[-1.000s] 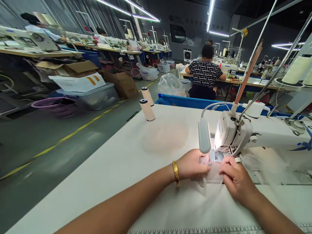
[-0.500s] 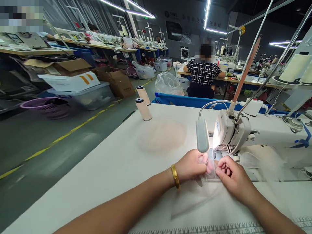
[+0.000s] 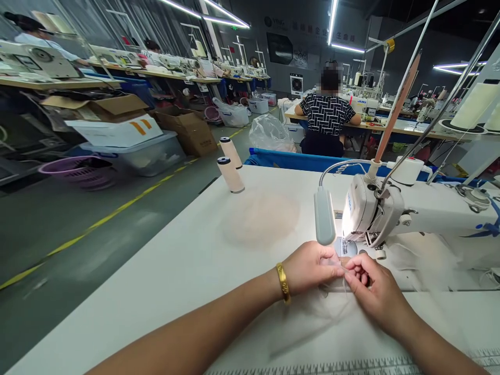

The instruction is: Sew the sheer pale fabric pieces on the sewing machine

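In front of the needle area of a white sewing machine [image 3: 355,211], both my hands pinch a sheer, pale fabric [image 3: 332,307]. My left hand [image 3: 314,268], with a gold bangle at its wrist, is closed with thumb and fingers on the cloth. Close beside it, my right hand [image 3: 371,281] is closed too, its thumb and curled fingers gripping the fabric's edge. The thin cloth hangs toward me over the white table and is hard to make out. A small grey lamp [image 3: 324,216] lights the needle plate just beyond my fingers.
Two thread cones [image 3: 230,174] stand at the table's far left edge. A round, sheer beige piece [image 3: 263,216] lies left of the machine. A ruler strip [image 3: 312,367] runs along the near edge. Ahead, a person [image 3: 328,114] sits at another machine. Boxes [image 3: 113,127] line the left aisle.
My hands have drawn together, the left fingers moving right to meet the right ones. The fabric between them is now bunched at the fingertips.
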`<control>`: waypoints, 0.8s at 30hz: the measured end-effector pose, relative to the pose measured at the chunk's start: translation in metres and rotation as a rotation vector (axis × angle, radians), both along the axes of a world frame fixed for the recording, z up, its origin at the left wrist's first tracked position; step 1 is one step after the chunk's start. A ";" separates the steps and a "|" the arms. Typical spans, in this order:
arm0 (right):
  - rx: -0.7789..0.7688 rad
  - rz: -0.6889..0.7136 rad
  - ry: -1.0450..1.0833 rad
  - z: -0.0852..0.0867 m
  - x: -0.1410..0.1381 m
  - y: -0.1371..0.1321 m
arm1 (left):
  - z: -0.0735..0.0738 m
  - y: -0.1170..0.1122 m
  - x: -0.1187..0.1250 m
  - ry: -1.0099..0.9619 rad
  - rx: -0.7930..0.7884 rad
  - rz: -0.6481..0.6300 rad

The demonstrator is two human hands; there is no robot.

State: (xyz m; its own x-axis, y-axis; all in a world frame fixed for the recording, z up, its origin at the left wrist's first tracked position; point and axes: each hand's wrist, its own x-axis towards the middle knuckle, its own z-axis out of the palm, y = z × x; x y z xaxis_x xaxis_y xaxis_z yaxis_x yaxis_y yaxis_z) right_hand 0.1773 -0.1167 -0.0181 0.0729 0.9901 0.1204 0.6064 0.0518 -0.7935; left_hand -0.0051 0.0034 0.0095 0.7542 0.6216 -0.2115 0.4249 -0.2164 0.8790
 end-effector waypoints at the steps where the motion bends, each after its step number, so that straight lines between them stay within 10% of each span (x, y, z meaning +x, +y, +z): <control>1: 0.009 0.000 -0.005 -0.001 0.000 0.000 | -0.002 0.000 0.000 -0.007 0.012 0.007; 24: 0.226 -0.006 -0.129 -0.002 -0.003 0.004 | -0.012 -0.016 0.010 -0.196 0.099 0.060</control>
